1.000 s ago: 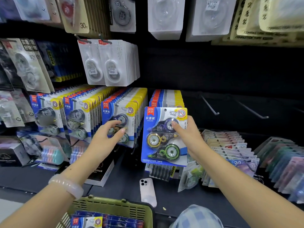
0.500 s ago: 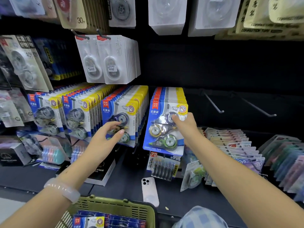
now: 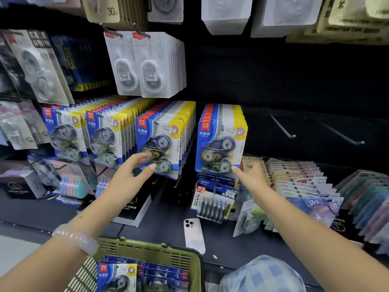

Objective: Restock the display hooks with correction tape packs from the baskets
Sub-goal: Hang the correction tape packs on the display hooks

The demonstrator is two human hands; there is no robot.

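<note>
Blue-and-yellow correction tape pack [image 3: 220,142] hangs at the front of its hook row, just above and left of the right hand [image 3: 251,175], whose fingers [image 3: 236,170] are relaxed, apart and hold nothing. Fingers of the left hand [image 3: 130,175] are spread, touching the front pack [image 3: 160,145] of the neighbouring row. More packs lie in the green basket [image 3: 147,251] below, beside a white phone [image 3: 193,233] on the dark surface [image 3: 168,211].

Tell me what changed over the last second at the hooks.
The right hand pushed the pack back onto the hook, let go and now hangs open just below it. The left hand stayed at the front pack of the next row. Basket and phone are unchanged.
</note>
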